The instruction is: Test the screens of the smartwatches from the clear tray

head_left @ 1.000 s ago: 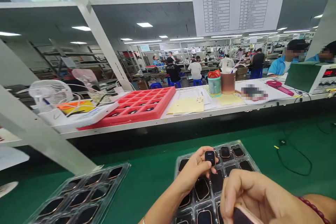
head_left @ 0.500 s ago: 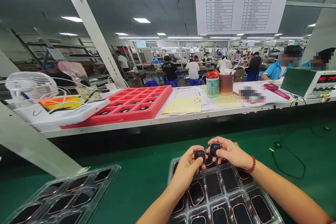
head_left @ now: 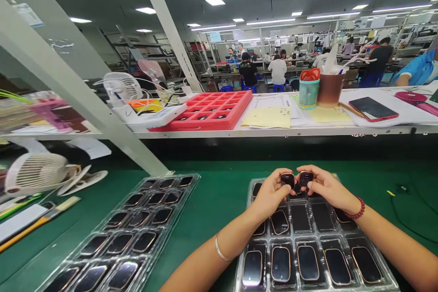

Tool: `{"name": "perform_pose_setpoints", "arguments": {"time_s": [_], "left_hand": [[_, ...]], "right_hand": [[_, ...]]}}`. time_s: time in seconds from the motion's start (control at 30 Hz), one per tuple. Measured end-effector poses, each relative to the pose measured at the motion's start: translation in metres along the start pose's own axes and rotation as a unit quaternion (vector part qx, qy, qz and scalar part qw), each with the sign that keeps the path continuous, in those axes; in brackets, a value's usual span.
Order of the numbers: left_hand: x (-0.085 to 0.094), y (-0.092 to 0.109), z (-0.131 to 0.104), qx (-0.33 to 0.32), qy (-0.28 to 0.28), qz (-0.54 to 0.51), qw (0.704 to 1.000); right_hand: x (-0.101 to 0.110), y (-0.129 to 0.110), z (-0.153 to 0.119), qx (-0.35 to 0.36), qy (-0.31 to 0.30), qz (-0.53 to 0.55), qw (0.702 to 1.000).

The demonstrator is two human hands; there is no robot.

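My left hand [head_left: 273, 190] pinches a smartwatch body [head_left: 287, 180] with a dark screen and a gold-coloured rim. A second, similar smartwatch body [head_left: 305, 178] is held between thumb and fingers of my right hand [head_left: 328, 188]. The two are side by side, screens towards me, small light marks showing on them. Both hands are above the back part of a clear plastic tray [head_left: 297, 236], whose pockets hold several more watch bodies. Two pockets near the middle, just below my hands, have no watch in them. My hands hide part of the back row.
Another clear tray [head_left: 174, 219] of watch bodies lies on the green bench at left. White fan [head_left: 37, 173] and brush [head_left: 61, 207] lie further left. Along the shelf are a red foam tray [head_left: 236, 109], a teal cup [head_left: 309, 93], a brown cup [head_left: 330, 91] and a phone [head_left: 372, 108].
The camera view has swung left and down, bringing more of the left tray and the fan into sight. Both hands still hold the two watch bodies, side by side over the tray.
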State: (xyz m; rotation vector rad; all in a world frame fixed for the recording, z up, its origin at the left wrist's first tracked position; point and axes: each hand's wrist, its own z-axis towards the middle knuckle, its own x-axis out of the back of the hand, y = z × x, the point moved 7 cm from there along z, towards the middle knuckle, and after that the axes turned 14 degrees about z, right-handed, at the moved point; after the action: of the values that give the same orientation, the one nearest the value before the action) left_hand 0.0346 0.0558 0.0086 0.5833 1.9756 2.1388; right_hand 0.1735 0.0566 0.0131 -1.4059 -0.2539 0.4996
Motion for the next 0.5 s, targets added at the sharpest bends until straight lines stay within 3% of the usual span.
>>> {"name": "perform_pose_setpoints", "arguments": {"time_s": [0.13,0.5], "left_hand": [[0.0003,0.0017,-0.0011,-0.002,-0.001,0.013,1.0],[-0.0013,0.0002,-0.0025,-0.005,0.01,-0.02,1.0]], "right_hand": [[0.0031,-0.0026,-0.0009,0.004,0.023,-0.019,1.0],[-0.0011,-0.002,-0.0022,-0.002,0.01,-0.027,1.0]]}}
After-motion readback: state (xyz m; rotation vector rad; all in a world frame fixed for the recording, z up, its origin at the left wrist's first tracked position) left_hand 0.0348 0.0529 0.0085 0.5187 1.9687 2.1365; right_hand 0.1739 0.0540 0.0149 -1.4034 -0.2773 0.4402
